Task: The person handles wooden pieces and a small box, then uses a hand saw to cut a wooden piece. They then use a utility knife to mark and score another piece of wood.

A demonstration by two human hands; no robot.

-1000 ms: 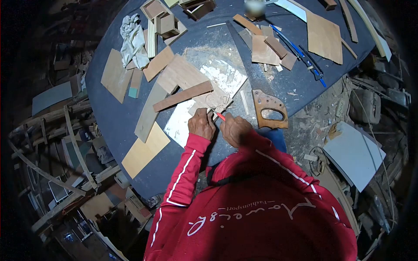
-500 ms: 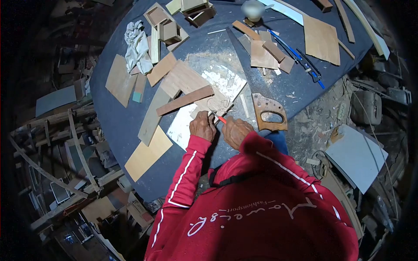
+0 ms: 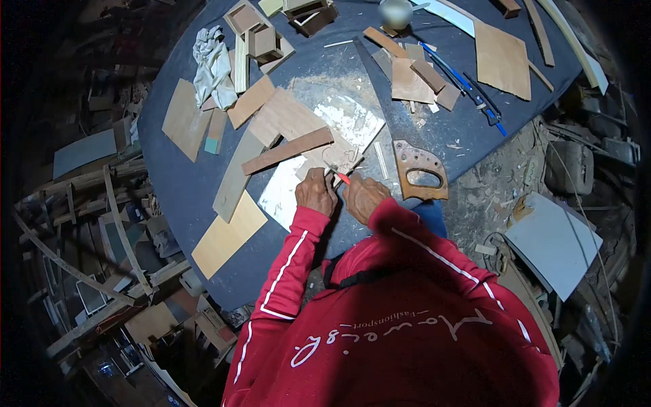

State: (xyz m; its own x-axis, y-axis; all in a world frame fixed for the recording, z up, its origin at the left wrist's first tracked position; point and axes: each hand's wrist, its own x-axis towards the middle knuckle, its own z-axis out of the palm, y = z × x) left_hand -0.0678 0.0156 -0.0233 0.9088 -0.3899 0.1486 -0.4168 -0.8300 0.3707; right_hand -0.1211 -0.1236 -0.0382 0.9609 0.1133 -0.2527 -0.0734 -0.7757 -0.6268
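Note:
My right hand (image 3: pixel 365 197) is closed on a red-handled tool (image 3: pixel 344 178), whose tip points up and left. Close beside it, my left hand (image 3: pixel 316 192) has its fingers curled round a small light piece at the edge of a thin wooden board (image 3: pixel 288 117); the piece is mostly hidden. Thin curled shavings (image 3: pixel 332 155) lie on the board just beyond the fingers. A brown wood strip (image 3: pixel 287 150) rests across the board above my left hand. Under these, a white-stained panel (image 3: pixel 350 120) lies on the dark cloth.
A handsaw (image 3: pixel 422 172) lies right of my hands. Small wooden boxes (image 3: pixel 263 44) and a crumpled cloth (image 3: pixel 213 66) are at the far left. Beyond the saw are stacked wood pieces (image 3: pixel 409 81), a blue clamp-like tool (image 3: pixel 478 100) and a large thin board (image 3: pixel 502 61).
My right hand has shifted slightly left and up with the red-handled tool, closer to my left hand. My left hand has stayed nearly in place.

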